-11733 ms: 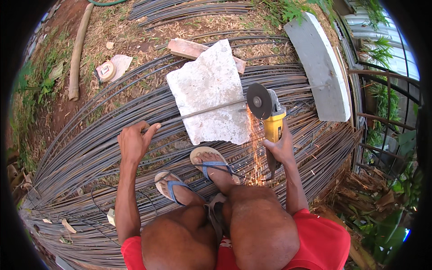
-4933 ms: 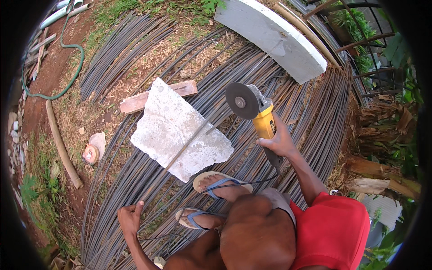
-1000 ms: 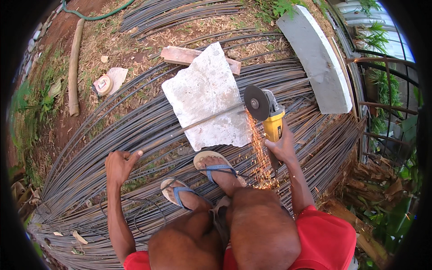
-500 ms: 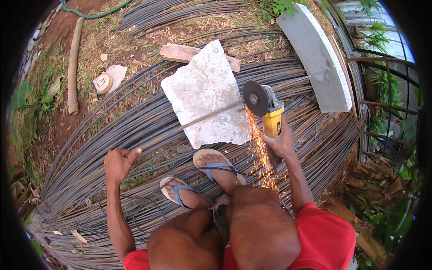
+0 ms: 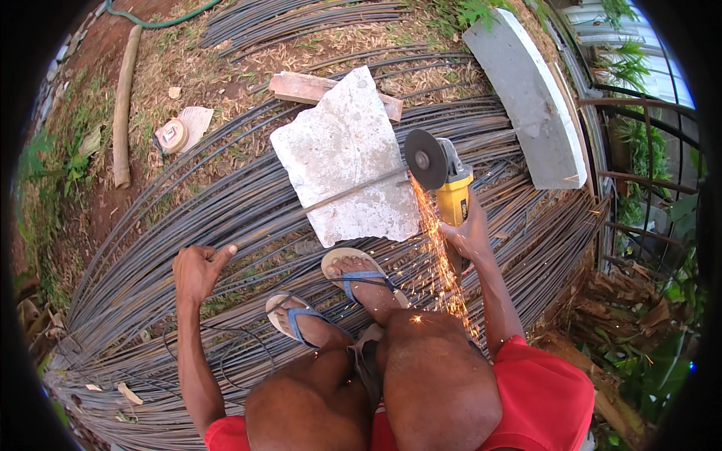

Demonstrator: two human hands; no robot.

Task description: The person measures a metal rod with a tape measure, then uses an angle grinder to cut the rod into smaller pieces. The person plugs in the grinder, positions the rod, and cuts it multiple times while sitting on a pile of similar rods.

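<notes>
My right hand point(image 5: 468, 231) is wrapped round the body of a yellow angle grinder point(image 5: 453, 201). Its dark cutting disc point(image 5: 426, 159) meets the right end of a steel rod point(image 5: 353, 191), and a stream of orange sparks point(image 5: 436, 248) pours down toward my right knee. The rod lies slantwise across a rough white concrete slab point(image 5: 338, 154). My left hand point(image 5: 199, 272) is closed round the rod's left part, thumb stretched along it; the fingers' undersides are hidden.
Long bundles of steel rods point(image 5: 150, 301) cover the ground under my sandalled feet point(image 5: 357, 278). A brick-coloured block point(image 5: 301, 88) props the slab's far side. A grey concrete piece point(image 5: 526, 105) leans at right, near a metal frame point(image 5: 650, 143). A tape roll point(image 5: 172, 137) and wooden pole point(image 5: 124, 109) lie left.
The sparks now spread farther down and reach my right knee. The grinder and my right hand have barely shifted; my left hand keeps its hold.
</notes>
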